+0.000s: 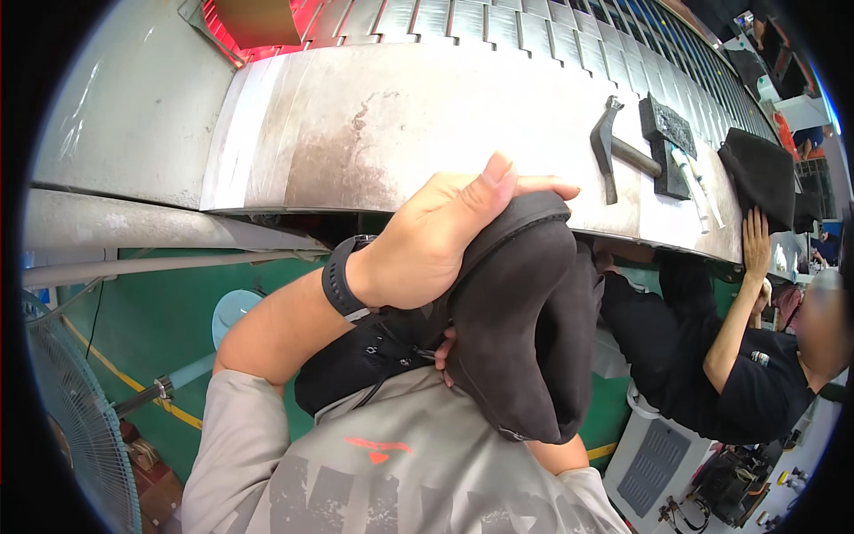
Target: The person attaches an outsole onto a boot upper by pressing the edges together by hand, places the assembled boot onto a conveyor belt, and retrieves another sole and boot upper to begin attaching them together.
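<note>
Dark grey suede boot upper (525,329) is held near the chest, right of centre, below the worn metal bench (400,133). Left hand (436,240) is closed over its top edge; right hand (447,351) is mostly hidden beneath, grip cannot be told. Firm top hold is best kept so the upper stays steady.

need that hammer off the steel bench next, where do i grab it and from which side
Take the hammer by its handle, which points right toward the black block. Come from above at mid-handle: the handle lies flat on the bench, head to the left, and its right end is crowded.
</note>
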`<state>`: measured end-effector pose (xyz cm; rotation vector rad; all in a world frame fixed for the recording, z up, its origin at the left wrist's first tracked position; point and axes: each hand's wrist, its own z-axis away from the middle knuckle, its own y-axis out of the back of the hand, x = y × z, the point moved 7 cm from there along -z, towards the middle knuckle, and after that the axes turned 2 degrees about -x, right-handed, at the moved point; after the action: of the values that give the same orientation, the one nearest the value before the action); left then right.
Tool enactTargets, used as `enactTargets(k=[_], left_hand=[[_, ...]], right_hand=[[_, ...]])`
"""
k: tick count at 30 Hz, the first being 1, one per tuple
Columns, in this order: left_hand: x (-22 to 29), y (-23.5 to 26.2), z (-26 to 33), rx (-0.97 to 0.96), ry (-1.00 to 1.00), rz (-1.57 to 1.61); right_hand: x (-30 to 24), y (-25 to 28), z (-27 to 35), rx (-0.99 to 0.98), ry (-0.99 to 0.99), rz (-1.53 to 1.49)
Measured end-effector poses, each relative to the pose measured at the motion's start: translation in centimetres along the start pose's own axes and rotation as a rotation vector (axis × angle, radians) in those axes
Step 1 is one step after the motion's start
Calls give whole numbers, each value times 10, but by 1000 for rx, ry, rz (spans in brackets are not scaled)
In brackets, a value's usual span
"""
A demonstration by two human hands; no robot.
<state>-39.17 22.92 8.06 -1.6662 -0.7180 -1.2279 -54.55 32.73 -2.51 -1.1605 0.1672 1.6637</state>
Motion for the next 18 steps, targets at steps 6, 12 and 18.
enactTargets(k=[6, 12, 18], left_hand=[[-3, 3, -1, 18, 32, -25], [-8, 3, -1, 39, 56, 65], [-1, 6, 4, 46, 79, 50]], right_hand=[[25, 15, -11, 44, -42, -179], [-5, -16, -2, -88, 17, -165], [20, 2, -13, 49, -48, -27]])
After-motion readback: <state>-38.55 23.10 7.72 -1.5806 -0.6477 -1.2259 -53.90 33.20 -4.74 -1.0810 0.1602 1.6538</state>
